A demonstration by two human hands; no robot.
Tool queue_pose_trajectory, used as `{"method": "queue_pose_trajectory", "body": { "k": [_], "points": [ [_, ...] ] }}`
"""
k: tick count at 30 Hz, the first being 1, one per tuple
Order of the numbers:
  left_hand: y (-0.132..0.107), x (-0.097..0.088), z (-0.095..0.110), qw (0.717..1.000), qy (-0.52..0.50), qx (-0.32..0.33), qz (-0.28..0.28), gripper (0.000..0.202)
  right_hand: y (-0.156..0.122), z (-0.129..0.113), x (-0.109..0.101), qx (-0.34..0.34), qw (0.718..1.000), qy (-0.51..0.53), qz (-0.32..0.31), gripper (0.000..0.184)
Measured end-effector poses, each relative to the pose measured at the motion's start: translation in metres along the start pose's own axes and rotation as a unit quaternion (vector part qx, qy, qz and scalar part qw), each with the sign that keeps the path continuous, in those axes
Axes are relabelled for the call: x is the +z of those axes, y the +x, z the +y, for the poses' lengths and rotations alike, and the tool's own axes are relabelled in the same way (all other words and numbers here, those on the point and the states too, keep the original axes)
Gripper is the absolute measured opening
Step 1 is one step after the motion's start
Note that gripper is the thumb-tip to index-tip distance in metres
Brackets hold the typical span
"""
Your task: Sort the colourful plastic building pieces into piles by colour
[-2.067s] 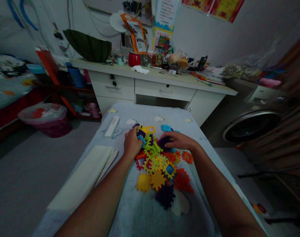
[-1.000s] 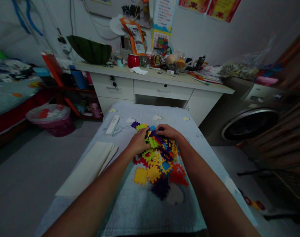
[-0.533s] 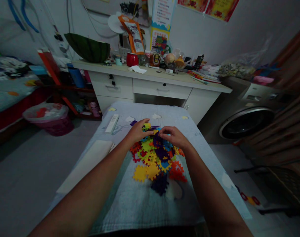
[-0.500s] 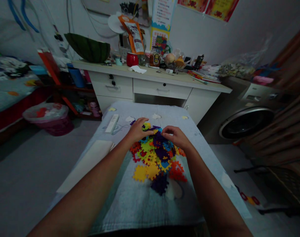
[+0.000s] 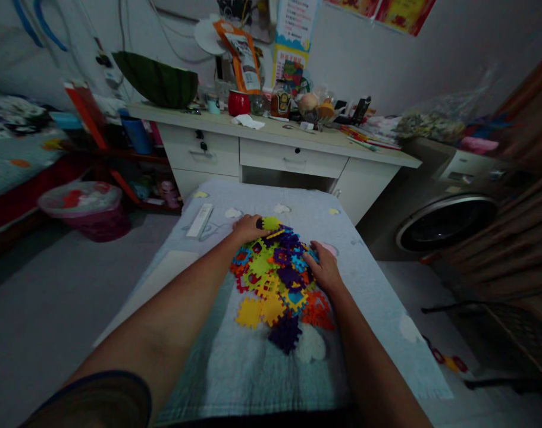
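A heap of colourful foam puzzle tiles (image 5: 277, 279) lies on a small table covered with a light blue towel (image 5: 253, 368). My left hand (image 5: 247, 228) rests at the far left edge of the heap, fingers curled on a yellow-green tile (image 5: 271, 223). My right hand (image 5: 325, 268) lies on the right side of the heap, fingers bent down onto blue and purple tiles. Yellow tiles (image 5: 262, 310), an orange tile (image 5: 318, 312) and a dark purple tile (image 5: 285, 333) lie flat at the near side of the heap.
A white remote-like bar (image 5: 199, 220) and a cream folded cloth (image 5: 141, 294) lie on the table's left side. Beyond stands a white desk (image 5: 275, 154) crowded with items. A washing machine (image 5: 449, 220) is at right, a pink bin (image 5: 83, 208) at left.
Both hands drew scattered tiles together into a tighter heap. Now the right hand has slid down to the heap's right side, and the left hand stays at its far edge on a yellow-green tile.
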State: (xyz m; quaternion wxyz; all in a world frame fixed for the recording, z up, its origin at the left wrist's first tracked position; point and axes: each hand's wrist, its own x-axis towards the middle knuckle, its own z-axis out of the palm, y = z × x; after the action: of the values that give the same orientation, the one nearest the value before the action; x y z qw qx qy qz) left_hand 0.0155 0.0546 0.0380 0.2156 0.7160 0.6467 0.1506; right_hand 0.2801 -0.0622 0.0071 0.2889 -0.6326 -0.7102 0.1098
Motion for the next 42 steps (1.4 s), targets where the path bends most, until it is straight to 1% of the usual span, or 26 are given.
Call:
{"method": "queue_pose_trajectory", "body": {
  "k": [4,10,14,17,19,22,24,25,26,27,29,30,31,32,34,35,37,40,42],
  "points": [
    [-0.006,0.002,0.016,0.997,-0.028,0.069,-0.029,0.056,0.001,-0.002,-0.001,-0.036,0.999,-0.015,0.006,0.055],
    [-0.016,-0.002,0.049,0.984,-0.049,0.155,-0.072,0.046,0.003,-0.002,0.000,-0.047,0.999,-0.017,0.001,0.052],
    [-0.029,-0.010,0.071,0.971,-0.048,0.218,-0.088,0.048,0.003,0.000,0.001,-0.050,0.999,0.001,0.001,0.053],
    [-0.047,-0.015,0.078,0.965,-0.043,0.247,-0.077,0.050,0.003,0.000,0.000,-0.055,0.998,0.023,0.005,0.052],
    [-0.062,-0.019,0.075,0.962,-0.034,0.261,-0.071,0.052,0.002,-0.001,-0.001,-0.051,0.998,0.038,0.012,0.052],
    [-0.086,-0.024,0.060,0.954,-0.012,0.294,-0.062,0.050,0.000,-0.003,-0.002,-0.040,0.998,0.054,0.022,0.053],
    [-0.103,-0.026,0.045,0.955,-0.001,0.292,-0.042,0.047,-0.001,-0.003,-0.003,-0.033,0.998,0.052,0.022,0.054],
    [-0.111,-0.027,0.037,0.961,0.002,0.275,-0.037,0.048,-0.001,-0.003,-0.003,-0.027,0.998,0.046,0.023,0.056],
    [-0.120,-0.028,0.029,0.969,0.002,0.243,-0.039,0.055,-0.001,-0.004,-0.003,-0.018,0.999,0.035,0.025,0.057],
    [-0.130,-0.028,0.021,0.977,0.003,0.208,-0.053,0.068,-0.001,-0.004,-0.003,-0.008,0.999,0.021,0.028,0.059],
    [-0.147,-0.024,0.009,0.983,0.007,0.157,-0.099,0.102,-0.001,-0.005,-0.002,0.009,1.000,-0.006,0.027,0.063],
    [-0.155,-0.021,0.004,0.983,0.015,0.138,-0.117,0.115,-0.002,-0.006,-0.001,0.013,1.000,-0.016,0.022,0.064],
    [-0.161,-0.017,0.001,0.983,0.025,0.121,-0.133,0.124,-0.002,-0.008,-0.001,0.015,1.000,-0.021,0.016,0.064],
    [-0.164,-0.013,-0.001,0.984,0.039,0.108,-0.136,0.129,-0.003,-0.010,-0.001,0.014,1.000,-0.022,0.010,0.064],
    [-0.166,-0.004,-0.001,0.988,0.061,0.096,-0.101,0.127,-0.003,-0.016,0.000,0.011,1.000,-0.016,-0.002,0.064],
    [-0.164,0.000,0.000,0.990,0.063,0.096,-0.081,0.124,-0.002,-0.019,0.000,0.008,1.000,-0.008,-0.009,0.064],
    [-0.155,0.006,0.002,0.991,0.054,0.104,-0.059,0.121,0.004,-0.024,-0.002,0.011,0.999,0.024,-0.032,0.066],
    [-0.141,0.011,0.004,0.992,0.045,0.106,-0.043,0.120,0.024,-0.025,-0.004,0.052,0.992,0.089,-0.072,0.071],
    [-0.134,0.015,0.003,0.992,0.048,0.109,-0.034,0.121,0.043,-0.023,-0.003,0.078,0.988,0.101,-0.085,0.071]
  ]
}}
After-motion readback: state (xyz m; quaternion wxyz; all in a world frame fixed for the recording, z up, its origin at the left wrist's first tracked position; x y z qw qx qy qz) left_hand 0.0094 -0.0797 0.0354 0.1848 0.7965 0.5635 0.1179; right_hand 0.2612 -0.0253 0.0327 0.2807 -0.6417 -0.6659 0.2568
